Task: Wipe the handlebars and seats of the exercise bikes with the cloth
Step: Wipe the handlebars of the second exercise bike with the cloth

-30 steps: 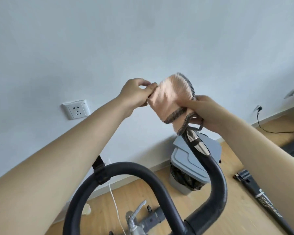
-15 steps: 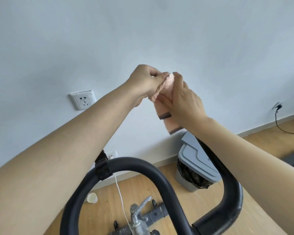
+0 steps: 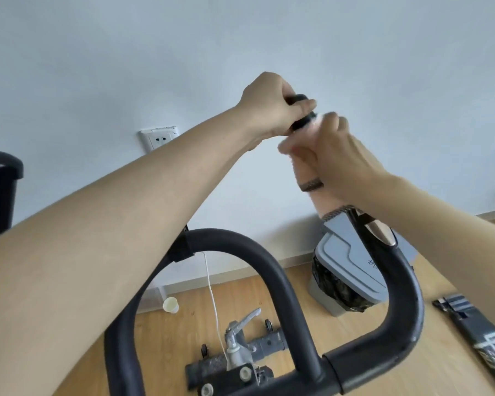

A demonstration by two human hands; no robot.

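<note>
Peach terry cloth with dark trim [image 3: 309,178] wraps the upper end of the black curved handlebar [image 3: 395,270], clasped by the right hand [image 3: 335,155]. The left hand [image 3: 269,107] closes around the handlebar's black tip. Below stands a grey lidded bin [image 3: 352,261] on the wooden floor [image 3: 169,338].

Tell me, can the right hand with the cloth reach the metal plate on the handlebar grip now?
Probably yes: the right hand holds the cloth just above the metal plate, with nothing between.
</note>
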